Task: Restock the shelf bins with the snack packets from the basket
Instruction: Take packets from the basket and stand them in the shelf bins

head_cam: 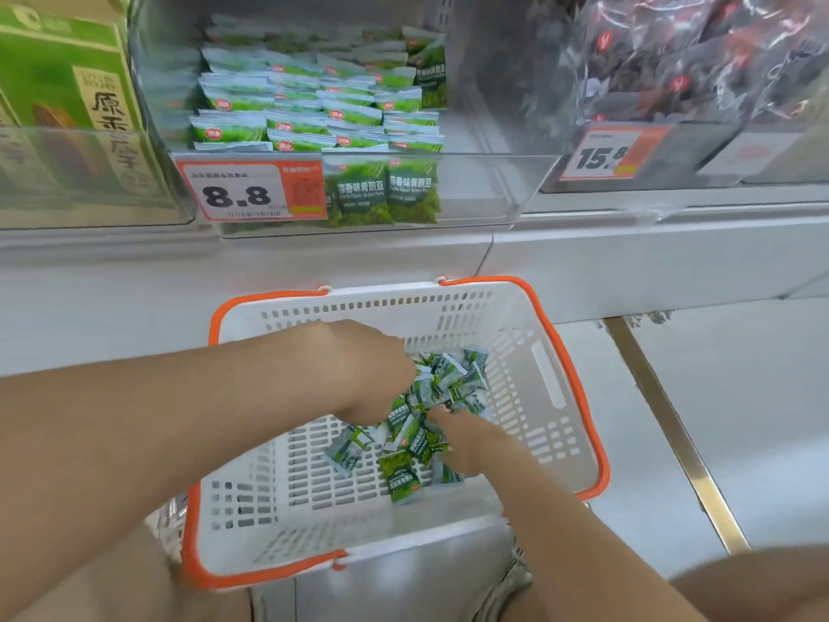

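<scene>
The white, orange-rimmed basket [381, 294] fills the lower centre of the frame. The clear shelf bin [484, 186] I am meant to fill sits directly above it, top centre, already stacked on its left with rows of the same green packets [314, 110] and bare on its right.

The snack packets [448, 388] lie in a loose heap toward the right of the basket floor. I judge them light, soft and crinkly, with slick film that will slide over itself. A scoop from both sides of the heap should carry more than a pinch on one sealed edge, and a hard squeeze could crush what is inside.

My left hand [372, 365] reaches down into the heap from the left, its fingers buried. My right hand [471, 446] pushes in from below, its fingers under packets too. I cannot tell whether either has closed on anything.

A green carton [67, 83] stands at upper left and dark red bags [673, 56] fill the bin at upper right, both clear of the lift. The bin's raised front wall is what I must clear, and its 8.8 price tag [242, 190] hides the lower left corner. One stray packet [347, 451] lies apart from the heap, to its left.
</scene>
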A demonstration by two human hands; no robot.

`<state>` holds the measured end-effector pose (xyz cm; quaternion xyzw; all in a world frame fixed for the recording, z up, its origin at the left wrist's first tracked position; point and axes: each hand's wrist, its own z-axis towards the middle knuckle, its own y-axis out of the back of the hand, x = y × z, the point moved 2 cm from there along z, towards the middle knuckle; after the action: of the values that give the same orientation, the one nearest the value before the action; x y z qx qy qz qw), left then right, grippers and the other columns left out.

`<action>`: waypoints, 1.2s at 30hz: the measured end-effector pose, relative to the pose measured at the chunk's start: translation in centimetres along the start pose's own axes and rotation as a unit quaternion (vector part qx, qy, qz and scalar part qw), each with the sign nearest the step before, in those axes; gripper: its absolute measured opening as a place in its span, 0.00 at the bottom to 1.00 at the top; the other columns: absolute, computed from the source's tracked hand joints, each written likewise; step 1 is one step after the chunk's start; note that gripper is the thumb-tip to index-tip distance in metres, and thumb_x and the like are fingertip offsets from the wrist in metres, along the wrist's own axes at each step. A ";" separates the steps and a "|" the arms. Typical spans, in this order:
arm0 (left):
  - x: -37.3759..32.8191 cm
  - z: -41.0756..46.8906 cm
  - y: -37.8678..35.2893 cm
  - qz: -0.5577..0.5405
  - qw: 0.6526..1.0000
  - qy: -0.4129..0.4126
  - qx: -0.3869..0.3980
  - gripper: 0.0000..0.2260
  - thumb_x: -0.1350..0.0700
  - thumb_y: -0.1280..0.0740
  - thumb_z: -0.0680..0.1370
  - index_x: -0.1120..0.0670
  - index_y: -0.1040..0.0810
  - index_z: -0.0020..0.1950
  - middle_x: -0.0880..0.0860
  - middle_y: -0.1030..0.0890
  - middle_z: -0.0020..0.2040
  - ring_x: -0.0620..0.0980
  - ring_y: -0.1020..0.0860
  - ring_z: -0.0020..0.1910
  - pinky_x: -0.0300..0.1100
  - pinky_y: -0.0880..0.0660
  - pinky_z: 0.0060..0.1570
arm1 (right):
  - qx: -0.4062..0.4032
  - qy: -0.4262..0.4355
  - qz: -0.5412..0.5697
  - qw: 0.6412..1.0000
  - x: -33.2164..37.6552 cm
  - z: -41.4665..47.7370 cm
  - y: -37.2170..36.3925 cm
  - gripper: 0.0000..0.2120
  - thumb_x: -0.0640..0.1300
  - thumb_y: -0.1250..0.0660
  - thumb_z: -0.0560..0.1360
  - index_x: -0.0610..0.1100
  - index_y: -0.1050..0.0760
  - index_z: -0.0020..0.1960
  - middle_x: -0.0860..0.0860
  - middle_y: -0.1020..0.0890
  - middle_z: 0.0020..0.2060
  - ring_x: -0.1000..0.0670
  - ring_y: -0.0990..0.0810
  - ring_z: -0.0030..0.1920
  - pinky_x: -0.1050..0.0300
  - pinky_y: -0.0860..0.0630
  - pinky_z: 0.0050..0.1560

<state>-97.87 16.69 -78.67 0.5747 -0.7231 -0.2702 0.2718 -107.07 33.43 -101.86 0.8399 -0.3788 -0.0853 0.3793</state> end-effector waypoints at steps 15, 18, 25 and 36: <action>0.9 0.2 1.0 -0.009 1.000 0.006 -0.017 0.05 0.56 0.42 0.86 0.53 0.30 0.51 0.52 0.35 0.42 0.52 0.27 0.37 0.47 0.30 0.36 | 0.006 0.058 -0.126 0.990 4.5 2.1 0.4 0.14 0.32 0.34 0.80 0.41 0.27 0.65 0.39 0.22 0.62 0.39 0.20 0.55 0.45 0.22 0.50; 1.6 0.0 1.6 -0.015 0.999 0.012 -0.025 0.04 0.56 0.42 0.86 0.52 0.29 0.53 0.52 0.31 0.45 0.53 0.25 0.40 0.49 0.25 0.41 | -0.038 0.070 0.030 0.996 4.5 1.6 3.0 0.08 0.38 0.35 0.82 0.44 0.26 0.60 0.44 0.21 0.52 0.42 0.22 0.49 0.51 0.26 0.44; 4.3 -2.4 4.4 -0.036 0.993 0.098 -0.057 0.11 0.70 0.34 0.78 0.54 0.27 0.47 0.53 0.31 0.42 0.54 0.29 0.38 0.47 0.30 0.39 | -0.148 0.141 0.316 0.927 8.2 -3.8 13.0 0.03 0.40 0.36 0.80 0.48 0.25 0.51 0.47 0.23 0.34 0.49 0.28 0.31 0.55 0.32 0.34; 10.0 -7.0 6.8 -0.270 0.933 0.116 -0.206 0.09 0.60 0.31 0.82 0.59 0.21 0.42 0.57 0.15 0.37 0.52 0.15 0.28 0.46 0.19 0.28 | -0.297 0.250 0.516 0.764 11.5 -11.2 20.0 0.22 0.55 0.21 0.74 0.42 0.22 0.58 0.31 0.21 0.44 0.41 0.30 0.34 0.51 0.31 0.39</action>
<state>-99.49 7.72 -68.07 0.7071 -0.4327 -0.4077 0.3828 -105.66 23.33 -78.33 0.3548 -0.6022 0.2278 0.6779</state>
